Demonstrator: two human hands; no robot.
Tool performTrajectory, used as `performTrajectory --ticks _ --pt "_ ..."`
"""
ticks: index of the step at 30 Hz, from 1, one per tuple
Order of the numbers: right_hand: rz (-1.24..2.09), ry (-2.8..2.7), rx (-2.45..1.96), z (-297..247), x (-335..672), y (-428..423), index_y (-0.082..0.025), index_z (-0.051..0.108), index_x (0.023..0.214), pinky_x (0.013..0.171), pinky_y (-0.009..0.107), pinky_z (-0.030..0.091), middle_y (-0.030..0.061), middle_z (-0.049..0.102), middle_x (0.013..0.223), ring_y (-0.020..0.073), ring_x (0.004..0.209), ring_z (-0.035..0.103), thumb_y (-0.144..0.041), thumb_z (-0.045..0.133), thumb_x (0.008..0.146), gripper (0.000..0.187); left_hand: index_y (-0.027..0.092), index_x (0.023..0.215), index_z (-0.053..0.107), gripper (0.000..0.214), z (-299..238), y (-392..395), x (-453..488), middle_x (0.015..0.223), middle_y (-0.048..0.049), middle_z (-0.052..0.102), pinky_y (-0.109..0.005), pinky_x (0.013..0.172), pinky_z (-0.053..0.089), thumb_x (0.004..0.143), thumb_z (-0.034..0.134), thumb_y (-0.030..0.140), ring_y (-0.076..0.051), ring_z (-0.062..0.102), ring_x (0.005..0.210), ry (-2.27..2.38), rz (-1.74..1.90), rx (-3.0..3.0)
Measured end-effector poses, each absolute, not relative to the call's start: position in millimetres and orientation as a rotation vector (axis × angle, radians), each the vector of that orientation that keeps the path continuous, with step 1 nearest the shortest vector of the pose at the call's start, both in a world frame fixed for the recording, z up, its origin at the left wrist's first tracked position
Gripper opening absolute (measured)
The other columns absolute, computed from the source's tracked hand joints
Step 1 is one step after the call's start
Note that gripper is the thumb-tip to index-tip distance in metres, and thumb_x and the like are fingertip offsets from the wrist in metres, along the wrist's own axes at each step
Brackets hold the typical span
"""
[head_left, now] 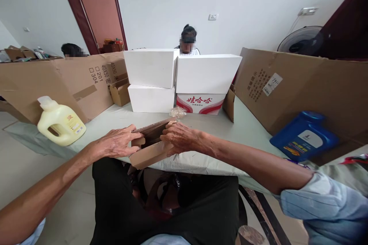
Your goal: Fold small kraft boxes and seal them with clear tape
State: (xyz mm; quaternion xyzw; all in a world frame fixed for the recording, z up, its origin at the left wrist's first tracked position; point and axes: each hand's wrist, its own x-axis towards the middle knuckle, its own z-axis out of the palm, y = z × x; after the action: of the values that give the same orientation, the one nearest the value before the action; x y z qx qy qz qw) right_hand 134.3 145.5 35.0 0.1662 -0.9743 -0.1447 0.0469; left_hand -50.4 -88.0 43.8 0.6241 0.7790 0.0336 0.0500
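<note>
A small brown cardboard box [152, 152] stands partly unfolded at the table's front edge, its top open toward me and a front flap leaning outward. My left hand [122, 141] is at its left end, the fingers closed on a small end flap. On the right end, my right hand [179, 137] has its fingers bent over the box wall and flap. The box's inside is dark and its floor is partly hidden. Just behind the box lies a crumpled clear plastic wrapper [178, 112].
White boxes [151, 69] are stacked at the back, with large cardboard panels [83, 80] on both sides. A yellow jug [61, 122] stands left, a blue bottle [304, 136] right. Smaller cardboard boxes [120, 91] flank the stack. A person [188, 48] sits behind it; another head shows left.
</note>
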Motion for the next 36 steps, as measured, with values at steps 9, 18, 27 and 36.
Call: performTrajectory --ticks 9,18,27,36 --pt "-0.332 -2.901 0.533 32 140 169 -0.021 0.077 0.083 0.061 0.032 0.034 0.005 0.071 0.089 0.0199 0.084 0.063 -0.045 0.093 0.087 0.029 0.037 0.148 0.068 0.089 52 -79 -74 0.124 -0.0064 0.072 -0.031 0.074 0.054 0.062 0.09 0.051 -0.03 0.074 0.094 2.163 0.145 1.857" --pt "-0.299 -2.997 0.403 38 134 174 -0.021 0.078 0.081 0.06 0.032 0.031 0.0051 0.073 0.09 0.0182 0.08 0.059 -0.043 0.09 0.088 0.026 0.033 0.14 0.068 0.085 50 -73 -69 0.118 -0.0038 0.065 -0.03 0.072 0.051 0.061 0.093 0.051 -0.026 0.07 0.087 2.19 0.169 1.867" --pt "-0.053 -2.857 0.26 29 156 189 -0.02 0.064 0.083 0.06 0.033 0.021 0.0035 0.068 0.091 0.016 0.074 0.052 -0.039 0.093 0.087 0.035 0.029 0.118 0.064 0.06 18 -84 -79 0.125 -0.0047 0.063 -0.034 0.076 0.058 0.068 0.09 0.047 -0.023 0.068 0.097 2.222 0.789 1.942" --pt "0.359 -2.574 0.124 8 170 202 -0.021 0.058 0.09 0.071 0.028 0.036 0.0003 0.062 0.092 0.0163 0.081 0.052 -0.033 0.09 0.089 0.034 0.028 0.114 0.054 0.074 -32 -80 -89 0.122 -0.0054 0.07 -0.048 0.096 0.064 0.061 0.098 0.056 -0.031 0.072 0.117 2.243 1.386 1.663"
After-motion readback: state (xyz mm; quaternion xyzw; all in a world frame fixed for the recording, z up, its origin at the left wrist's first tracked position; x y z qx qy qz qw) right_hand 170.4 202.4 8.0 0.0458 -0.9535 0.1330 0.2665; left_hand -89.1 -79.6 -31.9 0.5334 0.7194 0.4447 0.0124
